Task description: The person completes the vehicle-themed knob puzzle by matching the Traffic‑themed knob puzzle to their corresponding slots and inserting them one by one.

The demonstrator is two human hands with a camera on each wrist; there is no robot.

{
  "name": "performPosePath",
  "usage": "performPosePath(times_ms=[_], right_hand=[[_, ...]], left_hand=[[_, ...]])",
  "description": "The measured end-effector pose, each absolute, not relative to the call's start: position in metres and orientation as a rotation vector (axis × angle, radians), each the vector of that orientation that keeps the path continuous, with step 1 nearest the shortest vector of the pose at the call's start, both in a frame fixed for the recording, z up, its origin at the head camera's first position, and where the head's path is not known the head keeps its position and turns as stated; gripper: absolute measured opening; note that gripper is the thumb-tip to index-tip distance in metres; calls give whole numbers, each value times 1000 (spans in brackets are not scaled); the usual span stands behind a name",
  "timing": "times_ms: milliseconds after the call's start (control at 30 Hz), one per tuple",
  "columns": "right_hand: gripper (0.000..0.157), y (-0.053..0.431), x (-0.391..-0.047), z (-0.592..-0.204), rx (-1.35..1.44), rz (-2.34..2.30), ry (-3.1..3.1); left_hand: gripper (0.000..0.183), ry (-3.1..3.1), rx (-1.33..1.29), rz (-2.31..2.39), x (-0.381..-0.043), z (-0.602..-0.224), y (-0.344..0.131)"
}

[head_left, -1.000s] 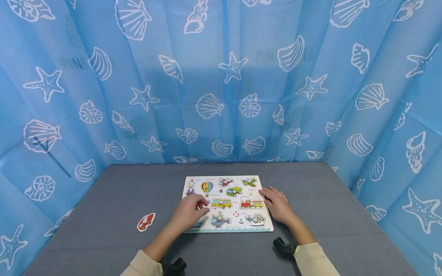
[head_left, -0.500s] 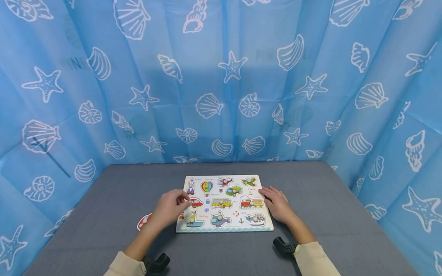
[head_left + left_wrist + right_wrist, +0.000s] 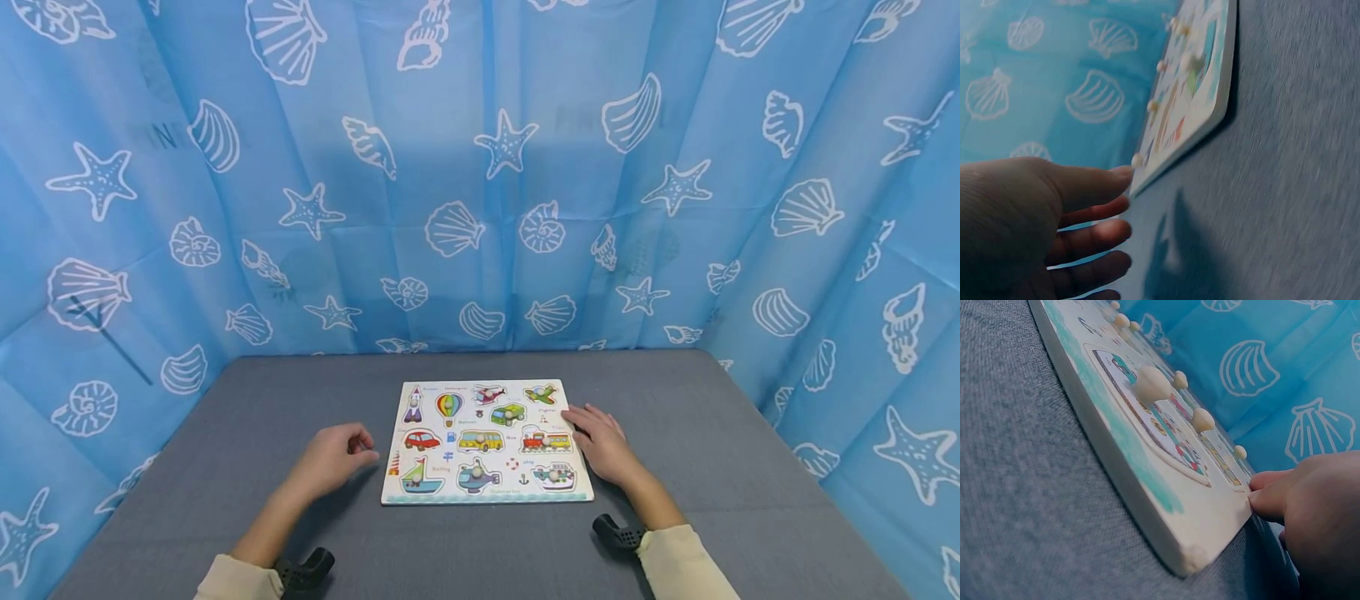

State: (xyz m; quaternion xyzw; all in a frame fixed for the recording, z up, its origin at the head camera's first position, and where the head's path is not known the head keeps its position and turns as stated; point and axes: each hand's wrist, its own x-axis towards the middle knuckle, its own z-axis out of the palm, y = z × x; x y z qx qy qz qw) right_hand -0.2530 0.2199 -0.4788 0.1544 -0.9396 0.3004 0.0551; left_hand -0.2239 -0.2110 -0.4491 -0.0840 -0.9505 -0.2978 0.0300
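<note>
A wooden knob puzzle board point(image 3: 525, 497) with vehicle pictures lies flat on the table. My left hand point(image 3: 333, 457) is over the table just left of the board, its fingers loosely bent and apart from the thumb. In the left wrist view the left hand point(image 3: 1041, 225) holds nothing, and its shadow falls on the cloth. My right hand point(image 3: 606, 446) rests at the board's right edge; in the right wrist view its fingertips point(image 3: 1263, 490) touch that edge near the corner. A red car picture point(image 3: 422, 440) without a knob shows on the board. The loose red piece seen earlier is hidden behind my left hand.
Knobbed pieces sit in the board, among them a bus point(image 3: 480, 442), a train point(image 3: 546, 442), a sailboat point(image 3: 422, 477) and a ship point(image 3: 555, 477). Grey cloth covers the table point(image 3: 465, 550). A blue shell-patterned curtain point(image 3: 480, 183) hangs behind the table and at both sides.
My left hand has moved left off the board onto the table side, uncovering the car picture and sailboat and covering the loose red piece. The right hand has stayed in place.
</note>
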Motion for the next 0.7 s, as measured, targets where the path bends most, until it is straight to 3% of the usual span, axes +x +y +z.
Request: performPosePath(times_ms=[700], right_hand=[[40,221,-253,-479,479,911,-2852]], left_hand=[[13,-3060,-161,-1052,-214,-458,-264]])
